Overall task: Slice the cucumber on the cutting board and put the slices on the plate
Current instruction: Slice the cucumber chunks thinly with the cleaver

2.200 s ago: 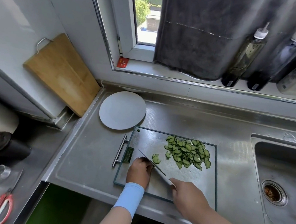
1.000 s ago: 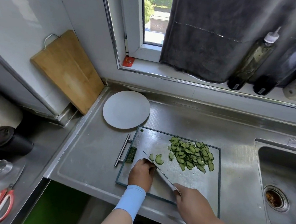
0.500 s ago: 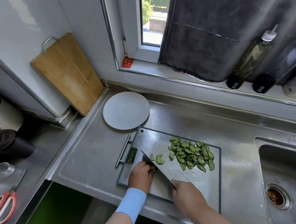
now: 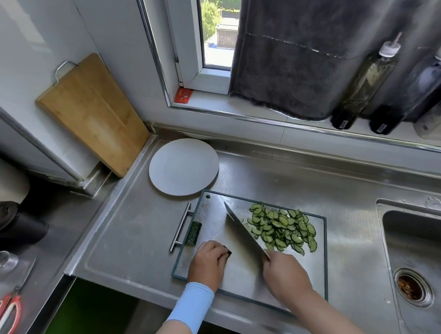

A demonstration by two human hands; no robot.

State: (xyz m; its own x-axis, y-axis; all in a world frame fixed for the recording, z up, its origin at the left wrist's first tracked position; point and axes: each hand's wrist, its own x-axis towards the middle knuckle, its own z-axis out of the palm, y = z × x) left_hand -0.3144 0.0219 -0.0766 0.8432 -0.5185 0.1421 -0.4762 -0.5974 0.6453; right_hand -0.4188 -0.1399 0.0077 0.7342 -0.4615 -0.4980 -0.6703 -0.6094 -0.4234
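Note:
A steel cutting board (image 4: 316,278) with a dark green rim lies on the counter. A pile of thin green cucumber slices (image 4: 281,229) covers its far right part. My right hand (image 4: 286,277) grips the handle of a broad knife (image 4: 243,232), whose blade lies tilted across the board beside the pile. My left hand (image 4: 208,264) is curled over a small dark cucumber end (image 4: 227,253) near the board's front left. Another dark green cucumber piece (image 4: 193,232) lies on the board's left rim. The round white plate (image 4: 184,167) sits bare just beyond the board.
A wooden board (image 4: 90,110) leans against the wall at the left. The sink (image 4: 421,259) with its drain opens at the right. Bottles (image 4: 363,83) stand on the window ledge. Red-handled scissors (image 4: 3,313), a glass (image 4: 0,262) and a dark pot (image 4: 4,219) sit at the far left.
The knife has swung away from my left hand toward the pile, its blade now lying flatter; the loose slices that lay beside it are with the pile. My left hand stays put.

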